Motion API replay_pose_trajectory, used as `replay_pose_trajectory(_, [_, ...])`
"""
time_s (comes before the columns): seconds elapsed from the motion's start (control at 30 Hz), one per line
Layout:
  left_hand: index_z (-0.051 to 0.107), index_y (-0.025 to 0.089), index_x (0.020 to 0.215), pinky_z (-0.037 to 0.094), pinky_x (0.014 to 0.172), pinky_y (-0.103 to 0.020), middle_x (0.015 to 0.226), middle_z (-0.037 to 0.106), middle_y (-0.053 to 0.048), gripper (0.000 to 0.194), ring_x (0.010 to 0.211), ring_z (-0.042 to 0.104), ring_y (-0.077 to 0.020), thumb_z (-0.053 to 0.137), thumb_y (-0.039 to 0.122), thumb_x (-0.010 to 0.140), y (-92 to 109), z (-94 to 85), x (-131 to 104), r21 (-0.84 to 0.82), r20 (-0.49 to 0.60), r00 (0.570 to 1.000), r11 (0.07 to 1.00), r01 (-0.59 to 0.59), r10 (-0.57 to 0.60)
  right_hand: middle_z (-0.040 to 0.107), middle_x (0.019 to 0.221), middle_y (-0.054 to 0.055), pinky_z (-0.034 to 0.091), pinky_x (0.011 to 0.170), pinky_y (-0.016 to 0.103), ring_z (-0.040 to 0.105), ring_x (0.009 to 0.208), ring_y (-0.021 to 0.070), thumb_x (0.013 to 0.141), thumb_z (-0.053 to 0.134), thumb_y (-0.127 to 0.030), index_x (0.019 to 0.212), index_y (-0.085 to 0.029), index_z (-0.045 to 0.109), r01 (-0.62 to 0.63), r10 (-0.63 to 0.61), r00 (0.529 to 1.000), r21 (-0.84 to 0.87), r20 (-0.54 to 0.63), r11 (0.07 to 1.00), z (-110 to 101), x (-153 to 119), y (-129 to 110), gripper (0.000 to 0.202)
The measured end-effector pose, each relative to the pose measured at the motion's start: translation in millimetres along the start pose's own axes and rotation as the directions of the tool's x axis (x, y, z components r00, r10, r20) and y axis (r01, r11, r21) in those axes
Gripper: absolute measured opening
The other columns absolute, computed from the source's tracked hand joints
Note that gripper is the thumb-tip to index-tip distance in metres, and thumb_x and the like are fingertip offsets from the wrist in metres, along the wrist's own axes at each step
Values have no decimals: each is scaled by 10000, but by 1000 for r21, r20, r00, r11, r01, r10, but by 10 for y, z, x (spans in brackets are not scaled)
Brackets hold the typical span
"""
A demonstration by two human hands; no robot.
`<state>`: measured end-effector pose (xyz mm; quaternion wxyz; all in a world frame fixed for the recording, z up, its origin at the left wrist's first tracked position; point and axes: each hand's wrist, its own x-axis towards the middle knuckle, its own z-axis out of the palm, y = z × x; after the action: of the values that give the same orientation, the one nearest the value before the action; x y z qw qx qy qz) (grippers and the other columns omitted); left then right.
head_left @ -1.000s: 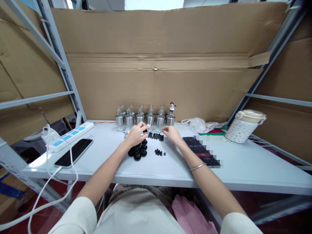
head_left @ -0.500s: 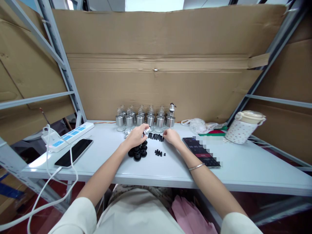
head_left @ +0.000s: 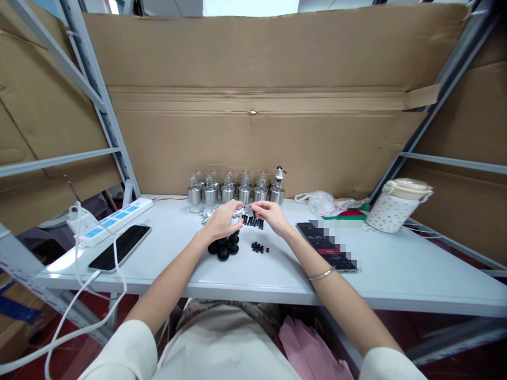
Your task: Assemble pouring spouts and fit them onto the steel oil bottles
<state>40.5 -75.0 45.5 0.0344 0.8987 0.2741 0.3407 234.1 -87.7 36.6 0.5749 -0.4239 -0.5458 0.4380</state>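
My left hand [head_left: 222,221] is closed round a small shiny silver part [head_left: 239,212], perhaps a bottle spout; the fingers hide much of it. Close to its right, my right hand [head_left: 272,215] pinches a small black tube [head_left: 254,214] by the fingertips. Below the hands lies a row of short black tubes [head_left: 253,222]. Round black caps [head_left: 223,254] are grouped under my left hand, and tiny black pieces [head_left: 258,247] sit to their right. More silver parts [head_left: 206,215] lie partly hidden behind my left hand.
Glass bottles with silver sleeves [head_left: 227,194] stand in rows at the back; one carries a spout [head_left: 280,174]. A phone showing a timer [head_left: 325,245] lies right. A power strip [head_left: 114,219] and another phone [head_left: 121,248] lie left. A white jar [head_left: 392,208] stands far right.
My right hand has moved left and slightly up from the right end of the tube row, now with a black tube in its fingers. My left hand has hardly moved.
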Motion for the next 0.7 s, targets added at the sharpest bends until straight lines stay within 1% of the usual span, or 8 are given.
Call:
replay_pose_trajectory(0.07, [496,162,1069,470,815,-320,983,599,-73,245,897,587,-193,462,245,840,9,0,4,-8,-8,1000,1000,8,-8,643,663,-6,461,613,242,528,579,75,553,791,-371,782,-152,713,-43,42,999,90,12,995,27,-22,-12,326])
replay_pose_trajectory(0.17, [497,158,1088,464,831,-323,964,607,-73,237,901,587,-185,405,241,886,-5,15,6,-8,-26,1000,1000,14,-14,669,708,2,489,656,241,568,617,76,531,818,-334,794,-162,717,-79,72,997,173,42,982,56,-48,-27,331])
replay_pose_trajectory(0.27, [478,161,1137,467,823,-317,955,603,-67,269,880,586,-178,430,241,884,-27,34,-1,-11,-32,999,1000,6,-6,652,642,-8,498,640,235,573,583,74,520,832,-325,739,-162,705,-93,88,995,172,38,981,88,-71,-35,302])
replay_pose_trajectory(0.43, [445,178,1189,470,815,-308,965,584,-62,325,881,576,-173,461,238,870,-40,49,-15,-16,-45,999,999,-27,27,650,605,-11,511,636,233,582,566,75,471,854,-336,701,-157,692,-117,114,993,187,31,975,131,-94,-46,333])
replay_pose_trajectory(0.57, [442,178,1196,471,814,-306,959,579,-60,346,876,572,-172,475,221,854,-50,57,-14,-22,-25,999,1000,-23,22,656,610,-9,514,646,236,587,576,77,474,851,-345,706,-156,691,-97,94,995,197,27,976,144,-96,-50,340])
replay_pose_trajectory(0.7, [433,187,1206,467,818,-304,953,573,-49,373,869,565,-167,497,228,842,-62,62,-14,-41,-6,1000,999,-28,28,661,619,-8,516,662,249,596,586,84,490,843,-350,720,-154,684,-74,68,997,169,41,983,146,-94,-42,341])
